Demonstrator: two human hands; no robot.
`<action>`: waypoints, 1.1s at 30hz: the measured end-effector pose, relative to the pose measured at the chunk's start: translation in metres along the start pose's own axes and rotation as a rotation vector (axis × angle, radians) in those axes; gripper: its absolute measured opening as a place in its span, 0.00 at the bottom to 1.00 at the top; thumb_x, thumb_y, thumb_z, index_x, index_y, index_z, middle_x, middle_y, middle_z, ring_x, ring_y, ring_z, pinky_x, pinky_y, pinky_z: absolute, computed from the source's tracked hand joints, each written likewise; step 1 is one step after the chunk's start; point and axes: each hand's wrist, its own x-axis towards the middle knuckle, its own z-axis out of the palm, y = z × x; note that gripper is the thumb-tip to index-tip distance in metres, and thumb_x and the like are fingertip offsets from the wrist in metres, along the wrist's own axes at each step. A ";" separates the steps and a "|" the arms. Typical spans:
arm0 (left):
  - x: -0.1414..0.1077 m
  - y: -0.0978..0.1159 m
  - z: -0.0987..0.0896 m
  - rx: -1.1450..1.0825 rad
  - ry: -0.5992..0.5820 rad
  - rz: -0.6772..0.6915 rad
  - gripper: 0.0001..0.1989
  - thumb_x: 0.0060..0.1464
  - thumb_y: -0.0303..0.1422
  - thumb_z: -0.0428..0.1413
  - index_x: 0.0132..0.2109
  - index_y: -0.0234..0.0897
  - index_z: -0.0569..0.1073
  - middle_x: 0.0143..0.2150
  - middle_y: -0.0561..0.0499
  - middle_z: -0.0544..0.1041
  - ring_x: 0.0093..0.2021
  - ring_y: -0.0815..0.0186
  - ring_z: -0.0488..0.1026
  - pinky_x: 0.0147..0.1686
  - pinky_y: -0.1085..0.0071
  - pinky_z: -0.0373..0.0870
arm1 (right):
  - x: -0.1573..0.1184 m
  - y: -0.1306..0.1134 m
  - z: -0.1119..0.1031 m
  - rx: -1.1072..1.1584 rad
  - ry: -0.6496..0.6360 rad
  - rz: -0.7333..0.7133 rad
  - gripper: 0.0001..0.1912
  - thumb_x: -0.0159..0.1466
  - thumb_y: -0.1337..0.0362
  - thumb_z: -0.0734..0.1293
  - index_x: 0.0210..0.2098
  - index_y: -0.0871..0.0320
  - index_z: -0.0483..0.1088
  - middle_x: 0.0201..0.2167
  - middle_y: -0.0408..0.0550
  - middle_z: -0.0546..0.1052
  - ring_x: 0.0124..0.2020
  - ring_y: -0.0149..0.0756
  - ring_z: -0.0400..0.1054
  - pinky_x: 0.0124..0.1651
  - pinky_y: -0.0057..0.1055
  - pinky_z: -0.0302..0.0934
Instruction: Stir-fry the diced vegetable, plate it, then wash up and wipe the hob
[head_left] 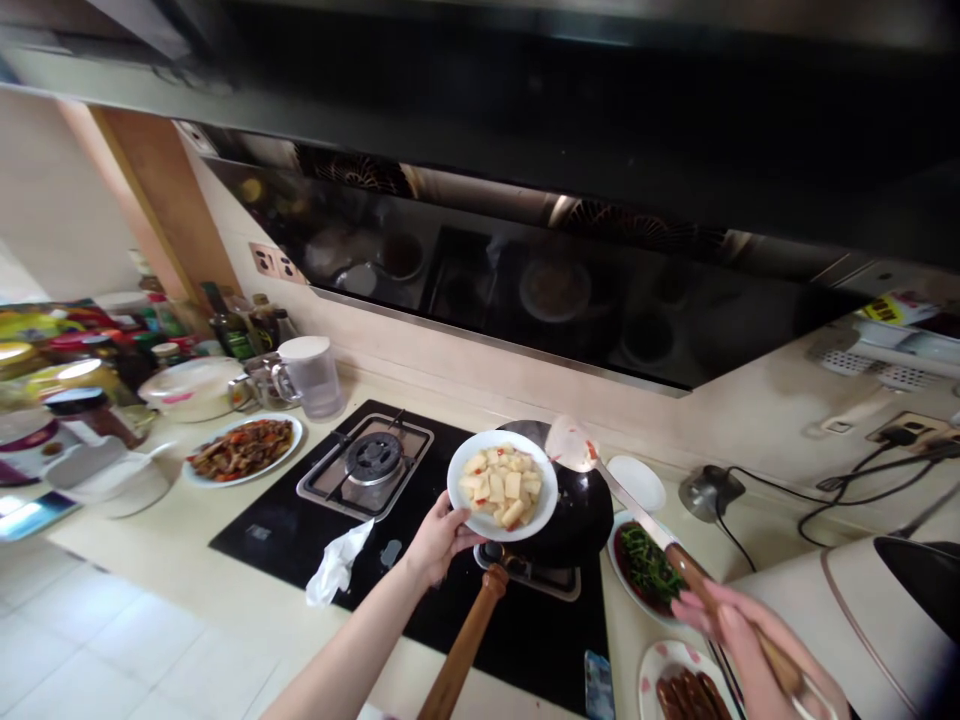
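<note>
My left hand [439, 540] grips the rim of a white plate [459, 468] from its lower left side. Pale, cut chunks of food [504, 487] with small red bits lie on that plate. In my right hand [757, 640] is the wooden handle of a spatula [652, 525]. Its blade, with some red bits stuck on it, hangs just right of the plate, over the back of a black wok [581, 520]. The plate covers the wok's left part. A wooden wok handle [469, 640] points toward me, held by neither hand.
On the left, a gas burner [373, 458], a crumpled tissue [337, 565], a plate of cooked food [244, 447] and a lidded jug [311, 378]. On the right, a plate of greens [646, 565], a sausage plate [664, 655] and a white appliance [840, 610]. A dark range hood [480, 270] hangs above.
</note>
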 end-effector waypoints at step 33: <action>-0.062 0.013 -0.094 -0.096 0.299 0.120 0.28 0.46 0.18 0.59 0.55 0.37 0.66 0.32 0.51 0.77 0.25 0.63 0.78 0.26 0.64 0.81 | 0.167 -0.042 0.024 -0.229 -0.341 0.353 0.14 0.57 0.58 0.66 0.34 0.64 0.75 0.23 0.55 0.79 0.20 0.39 0.73 0.26 0.33 0.65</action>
